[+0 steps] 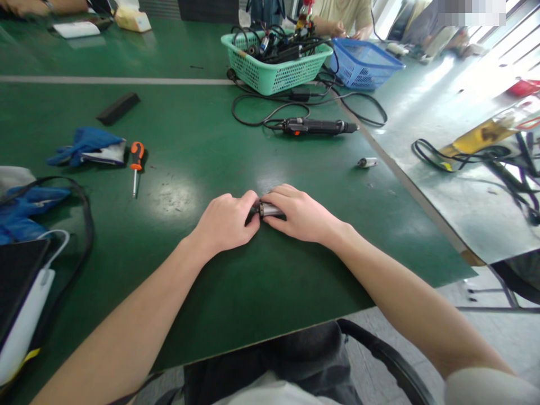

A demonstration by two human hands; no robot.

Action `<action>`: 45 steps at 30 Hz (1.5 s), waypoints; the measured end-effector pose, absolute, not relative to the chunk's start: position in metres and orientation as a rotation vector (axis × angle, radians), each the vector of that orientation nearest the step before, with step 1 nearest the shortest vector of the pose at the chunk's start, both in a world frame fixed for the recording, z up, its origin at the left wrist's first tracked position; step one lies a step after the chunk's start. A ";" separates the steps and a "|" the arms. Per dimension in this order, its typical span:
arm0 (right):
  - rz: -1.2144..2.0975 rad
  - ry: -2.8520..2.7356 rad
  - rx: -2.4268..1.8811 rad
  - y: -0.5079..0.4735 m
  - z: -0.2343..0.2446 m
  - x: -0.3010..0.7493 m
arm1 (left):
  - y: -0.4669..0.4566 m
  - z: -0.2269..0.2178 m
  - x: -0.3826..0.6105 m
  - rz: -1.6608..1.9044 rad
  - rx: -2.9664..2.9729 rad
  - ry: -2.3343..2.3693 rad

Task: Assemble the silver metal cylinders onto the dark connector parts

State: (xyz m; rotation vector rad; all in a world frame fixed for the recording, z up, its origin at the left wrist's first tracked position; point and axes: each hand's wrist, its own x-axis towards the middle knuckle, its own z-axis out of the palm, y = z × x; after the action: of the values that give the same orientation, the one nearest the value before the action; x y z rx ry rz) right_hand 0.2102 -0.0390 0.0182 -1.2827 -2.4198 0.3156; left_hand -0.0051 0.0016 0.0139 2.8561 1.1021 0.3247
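Close in front of me, just above the green table, both hands meet at a small silvery metal cylinder (270, 210) with a dark end. My right hand (297, 211) curls round the metal body from the right, its fingers closed on it. On the other side, my left hand (230, 220) pinches the dark end between thumb and forefinger. Part of the cylinder is hidden under the right fingers. A similar short metal piece (367, 162) lies apart on the table to the right. Beyond the hands rests a black electric screwdriver (318, 126) with its cable.
An orange-handled screwdriver (136, 163), blue gloves (90, 147) and a black block (118, 108) lie at left. A green basket (274, 73) of cabled tools and a blue basket (363, 64) stand at the back. A yellow-handled tool (481, 138) lies right. Other people sit opposite.
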 end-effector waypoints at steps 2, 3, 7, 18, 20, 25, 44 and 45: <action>0.314 -2.421 -1.281 -0.039 0.018 0.210 | 0.002 0.013 -0.006 0.332 2.864 1.091; 0.315 -2.419 -1.281 -0.039 0.018 0.210 | 0.002 0.012 -0.006 0.335 2.866 1.092; 0.310 -2.420 -1.273 -0.039 0.019 0.209 | 0.003 0.011 -0.006 0.343 2.873 1.090; 0.305 -2.438 -1.253 -0.038 0.021 0.209 | 0.002 0.013 -0.005 0.333 2.868 1.095; 0.303 -2.446 -1.250 -0.038 0.021 0.209 | 0.002 0.013 -0.005 0.336 2.873 1.098; 0.305 -2.445 -1.235 -0.039 0.021 0.209 | 0.002 0.012 -0.005 0.327 2.871 1.113; 0.321 -2.436 -1.245 -0.039 0.021 0.209 | 0.002 0.014 -0.005 0.317 2.871 1.101; 0.321 -2.440 -1.243 -0.038 0.021 0.209 | 0.002 0.014 -0.005 0.319 2.873 1.097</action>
State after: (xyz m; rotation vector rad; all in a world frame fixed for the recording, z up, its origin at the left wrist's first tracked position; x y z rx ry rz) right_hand 0.2092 -0.0385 0.0211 -1.2427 -2.4396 0.3209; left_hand -0.0049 0.0021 0.0136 2.8729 1.0971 0.3189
